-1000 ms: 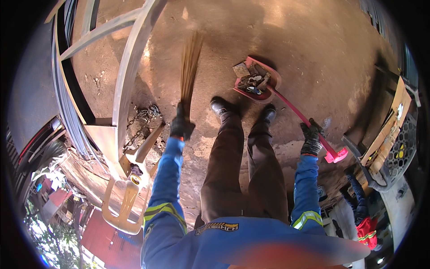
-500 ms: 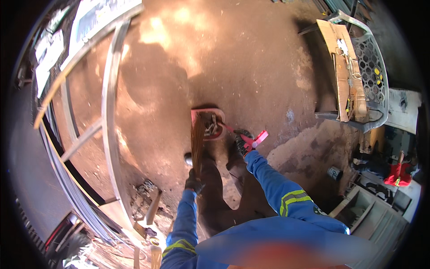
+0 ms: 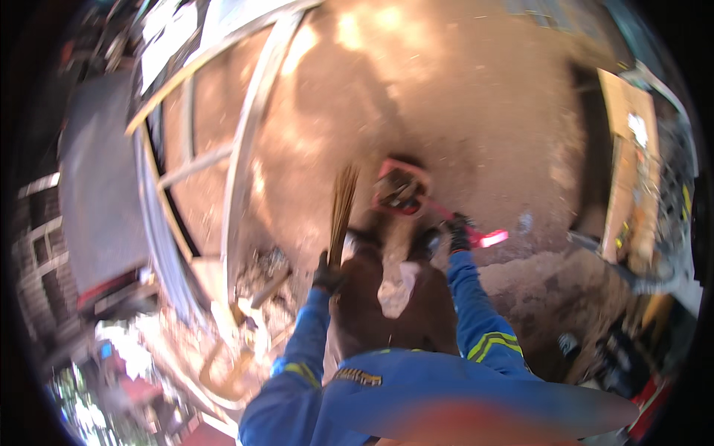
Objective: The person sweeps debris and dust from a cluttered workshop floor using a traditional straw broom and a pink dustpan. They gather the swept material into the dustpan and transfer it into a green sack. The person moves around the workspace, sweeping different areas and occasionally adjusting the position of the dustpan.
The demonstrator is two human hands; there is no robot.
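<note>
My left hand [image 3: 328,275], in a dark glove, is closed round the lower end of a brown straw broom [image 3: 343,208]. The broom's bristles point away from me, apart from the dustpan. In my gloved right hand [image 3: 459,232] is the handle of a pink-red dustpan [image 3: 402,166], its bright pink end sticking out to the right. Debris [image 3: 400,189] lies in the pan: brownish dirt and a few pieces too blurred to name. The pan is in front of my feet, over the dirt floor; whether it touches the ground I cannot tell.
A wooden frame [image 3: 249,126] stands on the left beside a dark sheet [image 3: 100,178]. At the right is a grey plastic chair [image 3: 680,141] with cardboard [image 3: 621,163] on it. Scraps [image 3: 271,264] lie on the ground at my left, and a small can [image 3: 568,345] at my right.
The broom has come away from the dustpan and now stands apart to its left. The dustpan has tilted in my right hand. The whole view has swung, shifting the surroundings rightward.
</note>
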